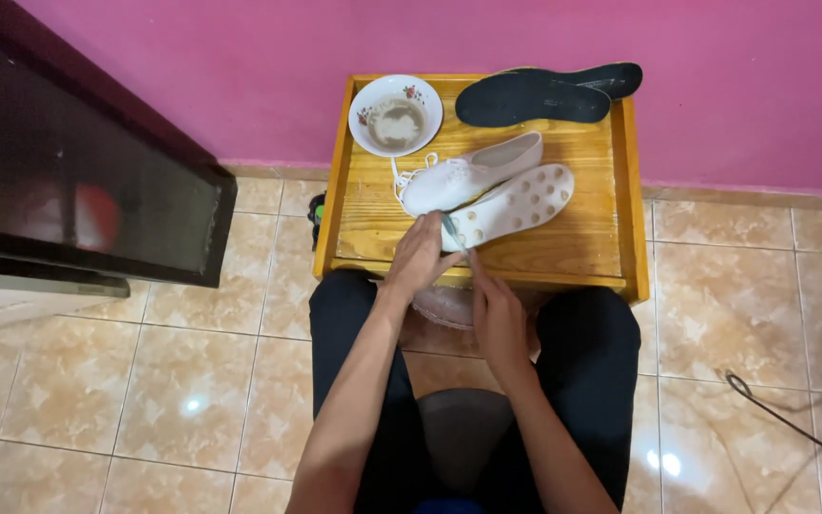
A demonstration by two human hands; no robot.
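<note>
Two white shoes lie on a small wooden table [592, 243]. One shoe [473, 171] rests on its side with loose laces; the other [516, 202] is turned sole up, showing round holes. My left hand [419, 255] presses on the heel end of the sole-up shoe. My right hand [497, 314] holds a thin brush-like tool [457, 236] whose tip touches that shoe's heel.
A white bowl [396, 115] with cloudy liquid stands at the table's back left. Two dark insoles [544, 93] lie at the back right by the pink wall. A dark cabinet [78, 162] stands to the left. A cable [782, 419] runs over the tiled floor at right.
</note>
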